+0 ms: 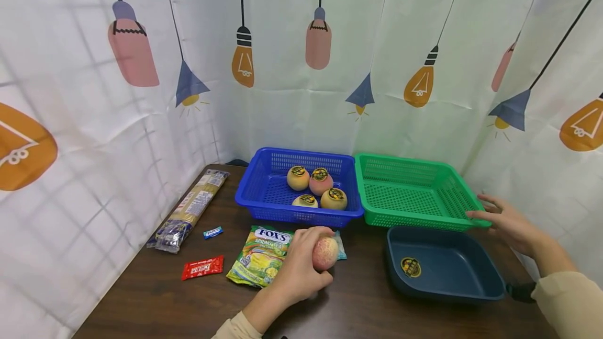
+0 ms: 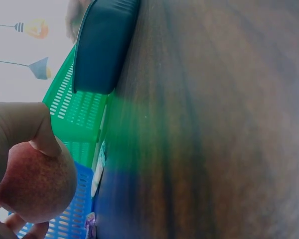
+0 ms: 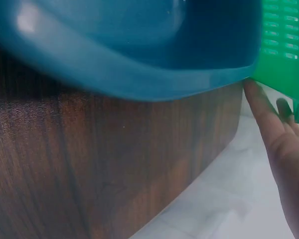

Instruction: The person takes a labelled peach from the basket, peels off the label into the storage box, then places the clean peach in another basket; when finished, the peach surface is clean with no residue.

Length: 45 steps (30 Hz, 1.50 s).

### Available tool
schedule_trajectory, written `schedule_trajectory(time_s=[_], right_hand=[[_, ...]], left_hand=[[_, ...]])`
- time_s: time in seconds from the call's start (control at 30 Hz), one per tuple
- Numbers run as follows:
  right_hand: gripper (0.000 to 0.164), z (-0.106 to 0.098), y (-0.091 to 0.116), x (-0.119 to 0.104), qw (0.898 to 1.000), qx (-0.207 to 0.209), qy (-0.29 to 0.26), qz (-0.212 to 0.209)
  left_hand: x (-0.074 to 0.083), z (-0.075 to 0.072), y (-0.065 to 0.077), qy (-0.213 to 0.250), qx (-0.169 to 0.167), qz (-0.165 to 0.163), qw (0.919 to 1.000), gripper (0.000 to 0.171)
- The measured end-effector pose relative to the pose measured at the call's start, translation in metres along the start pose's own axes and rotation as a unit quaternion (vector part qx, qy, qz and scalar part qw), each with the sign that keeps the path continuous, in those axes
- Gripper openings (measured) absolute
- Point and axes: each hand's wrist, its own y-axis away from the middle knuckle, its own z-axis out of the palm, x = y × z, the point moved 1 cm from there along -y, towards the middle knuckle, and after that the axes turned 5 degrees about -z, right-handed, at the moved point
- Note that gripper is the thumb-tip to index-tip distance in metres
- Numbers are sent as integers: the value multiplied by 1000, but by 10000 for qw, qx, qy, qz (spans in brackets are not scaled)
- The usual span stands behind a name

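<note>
My left hand (image 1: 303, 263) holds a round, pinkish peach (image 1: 325, 253) above the table, gripped between thumb and fingers; the left wrist view shows the same peach (image 2: 37, 181) close up. Beneath that hand lies a green-yellow FOX'S Spring Tea candy bag (image 1: 264, 255). At the right end of a green basket (image 1: 464, 192), my right hand (image 1: 513, 226) has its fingers extended at the corner. The right wrist view has those fingers (image 3: 264, 112) by the basket's edge and a dark blue basin (image 3: 154, 84). A round black-gold sticker (image 1: 411, 267) marks the basin's inside.
A blue basket (image 1: 245, 198) with several stickered peaches (image 1: 321, 182) adjoins the green one. On the left lie a long noodle packet (image 1: 193, 208), a small blue wrapper (image 1: 213, 232) and a red snack packet (image 1: 202, 268). A patterned curtain (image 1: 292, 114) hangs behind.
</note>
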Motion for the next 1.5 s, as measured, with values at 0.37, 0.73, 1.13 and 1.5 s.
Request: schedule_trajectory(time_s=[0.37,0.73,1.13,1.5], right_hand=[[105,1,0,10,9997,-115,-198,-10],[105,5,3,15,9979,6,-653,-27],[103,4,3,12,9990,73,-430,-38],[104,7,4,12,9987,151,-492,-20]], left_hand=[[13,7,2,259,-249,17,9994,87],[48,17,-6,58,-995,1067,9893,86],[105,12,-95,529,-1484,1374,9779,78],[113,11,-176,-174,-1751,740,9816,71]])
